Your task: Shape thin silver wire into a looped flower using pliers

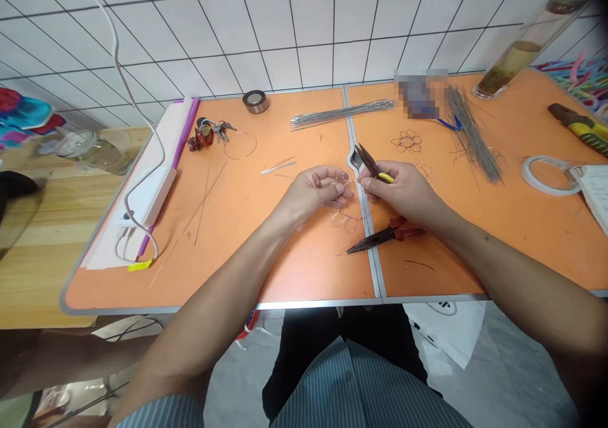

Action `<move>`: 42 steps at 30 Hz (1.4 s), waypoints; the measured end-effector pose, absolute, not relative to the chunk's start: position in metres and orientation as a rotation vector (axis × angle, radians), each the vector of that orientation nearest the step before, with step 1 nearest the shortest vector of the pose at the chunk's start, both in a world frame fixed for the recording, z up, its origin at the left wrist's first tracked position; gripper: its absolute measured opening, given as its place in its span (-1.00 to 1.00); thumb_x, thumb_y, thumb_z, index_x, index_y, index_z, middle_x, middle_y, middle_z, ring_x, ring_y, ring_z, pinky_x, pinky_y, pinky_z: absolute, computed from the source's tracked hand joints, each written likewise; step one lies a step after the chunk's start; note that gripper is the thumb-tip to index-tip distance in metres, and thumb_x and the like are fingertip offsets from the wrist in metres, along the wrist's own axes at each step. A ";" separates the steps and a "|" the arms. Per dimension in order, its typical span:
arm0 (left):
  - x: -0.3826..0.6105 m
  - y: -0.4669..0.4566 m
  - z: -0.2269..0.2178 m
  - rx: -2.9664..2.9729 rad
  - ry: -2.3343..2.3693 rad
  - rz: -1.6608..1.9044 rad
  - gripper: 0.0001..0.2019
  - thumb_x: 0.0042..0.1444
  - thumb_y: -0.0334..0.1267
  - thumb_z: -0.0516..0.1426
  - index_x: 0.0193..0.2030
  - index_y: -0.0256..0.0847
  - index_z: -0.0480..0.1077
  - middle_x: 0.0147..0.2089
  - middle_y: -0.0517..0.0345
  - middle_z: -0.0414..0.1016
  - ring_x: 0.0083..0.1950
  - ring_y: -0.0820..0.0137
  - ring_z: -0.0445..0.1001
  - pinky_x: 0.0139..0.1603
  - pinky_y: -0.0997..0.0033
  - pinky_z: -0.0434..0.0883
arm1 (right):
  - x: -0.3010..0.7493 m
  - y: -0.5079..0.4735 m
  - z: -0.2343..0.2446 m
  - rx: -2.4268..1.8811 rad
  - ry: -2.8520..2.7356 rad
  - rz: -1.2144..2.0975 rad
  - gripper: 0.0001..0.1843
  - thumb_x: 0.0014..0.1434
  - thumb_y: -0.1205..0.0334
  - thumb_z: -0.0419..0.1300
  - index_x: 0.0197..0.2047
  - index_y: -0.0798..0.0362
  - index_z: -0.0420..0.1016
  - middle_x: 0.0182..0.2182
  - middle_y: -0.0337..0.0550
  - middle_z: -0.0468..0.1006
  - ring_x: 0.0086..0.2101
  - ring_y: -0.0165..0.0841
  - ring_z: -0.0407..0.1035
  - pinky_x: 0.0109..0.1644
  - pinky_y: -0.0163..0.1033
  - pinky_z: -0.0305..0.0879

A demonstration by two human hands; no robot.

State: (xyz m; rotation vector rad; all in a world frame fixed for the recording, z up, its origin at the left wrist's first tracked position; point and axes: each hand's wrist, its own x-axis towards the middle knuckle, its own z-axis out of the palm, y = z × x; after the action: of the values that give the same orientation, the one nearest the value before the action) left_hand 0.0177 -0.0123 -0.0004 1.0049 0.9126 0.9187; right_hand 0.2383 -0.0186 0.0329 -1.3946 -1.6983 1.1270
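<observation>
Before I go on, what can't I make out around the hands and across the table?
All in the head view:
- Pliers in the right hand: the hand hides most of the handles.
- Wire loops at the left hand: partly covered by it, and too thin to trace each join.
- Pixelated patch: blurring hides what lies there.
- Yellow-and-black tool: cut off by the right edge.
- White sheet: also cut off there.

My right hand (403,184) had room over bare counter (503,241) right of the frame's centre; red-handled pliers (373,240) lay in its way just below, and a wire bundle (475,138) obstructed the upper right.
</observation>
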 end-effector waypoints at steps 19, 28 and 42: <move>0.020 -0.013 -0.002 1.182 0.976 0.991 -0.81 0.29 -0.18 0.38 -0.06 -0.22 0.60 -0.09 0.02 0.73 -0.14 0.37 0.67 -0.03 0.37 0.52 | 0.237 -0.017 0.028 -1.400 -1.691 1.159 -0.85 0.24 0.14 0.40 -0.28 0.02 0.61 -0.46 -0.23 0.51 -0.43 -0.36 0.33 -0.33 -0.24 0.20; 0.014 -0.008 0.002 1.077 1.119 1.117 -0.72 0.32 0.01 0.36 -0.10 -0.18 0.61 0.01 -0.01 0.69 -0.01 0.33 0.62 0.05 0.36 0.50 | 0.241 -0.011 0.029 -1.359 -1.473 1.136 -0.85 0.27 0.16 0.40 -0.28 0.01 0.56 -0.42 -0.22 0.51 -0.41 -0.37 0.33 -0.28 -0.24 0.34; 0.018 -0.010 0.005 0.740 0.909 1.030 -0.69 0.22 -0.14 0.46 -0.02 -0.26 0.59 0.03 -0.17 0.76 -0.04 0.25 0.75 0.12 0.21 0.65 | 0.245 -0.002 0.020 -1.277 -1.318 1.151 -0.65 0.22 0.00 0.52 -0.27 0.01 0.49 -0.42 -0.24 0.49 -0.45 -0.42 0.32 -0.32 -0.26 0.31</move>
State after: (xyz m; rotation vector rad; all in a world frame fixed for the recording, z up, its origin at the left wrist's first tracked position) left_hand 0.0182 -0.0099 0.0050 0.7400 0.9089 1.0303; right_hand 0.2446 -0.0024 0.0201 -1.2767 -1.3177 1.1507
